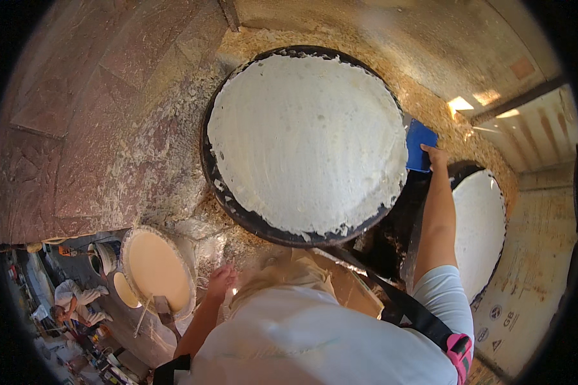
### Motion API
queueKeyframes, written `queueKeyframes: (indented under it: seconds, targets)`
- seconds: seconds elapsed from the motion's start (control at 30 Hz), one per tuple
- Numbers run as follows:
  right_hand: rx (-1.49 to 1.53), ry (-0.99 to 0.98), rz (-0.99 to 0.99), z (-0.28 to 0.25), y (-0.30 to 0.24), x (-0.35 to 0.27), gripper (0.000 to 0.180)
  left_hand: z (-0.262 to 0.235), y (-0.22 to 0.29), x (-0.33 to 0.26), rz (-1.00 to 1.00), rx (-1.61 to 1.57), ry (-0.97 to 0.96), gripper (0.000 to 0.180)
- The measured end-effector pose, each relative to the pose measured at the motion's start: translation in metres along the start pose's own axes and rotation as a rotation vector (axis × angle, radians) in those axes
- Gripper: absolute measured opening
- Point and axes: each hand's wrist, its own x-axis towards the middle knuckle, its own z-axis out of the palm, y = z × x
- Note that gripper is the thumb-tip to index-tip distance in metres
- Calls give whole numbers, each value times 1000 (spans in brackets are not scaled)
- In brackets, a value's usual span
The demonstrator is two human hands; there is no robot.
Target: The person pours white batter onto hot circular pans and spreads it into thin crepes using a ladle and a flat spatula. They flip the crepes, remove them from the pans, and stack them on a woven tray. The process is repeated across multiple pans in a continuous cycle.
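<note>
A large round dark griddle [205, 151] lies in front of me, covered by a thin white sheet of batter [305, 141] with a ragged edge and loose flakes around its rim. At the griddle's right edge, my right hand [435, 156] is closed on a flat blue scraper [419, 138], whose edge meets the rim of the sheet. Down beside my waist hangs my left hand [221, 280], its fingers loosely bent and apart, with nothing visible in it. It is nearest to a tub of pale batter [158, 269].
A second round griddle with a white sheet [478, 218] stands at the right, under my right arm. A flat wooden tool [164, 308] rests at the tub's rim, near a smaller pale container [126, 290]. Crumb-covered boards [456, 58] surround the far side. Another person [74, 300] is at lower left.
</note>
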Motion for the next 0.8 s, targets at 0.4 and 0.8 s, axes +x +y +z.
queueKeyframes:
  seconds: [0.4,0.8]
  targets:
    - [-65,129,-297,-30,25,6,37,22,15,-3,-118,-122,114,20]
    - [-257,-176,-556,66,-167,86,42,25,16,17,-120,-208,49,27]
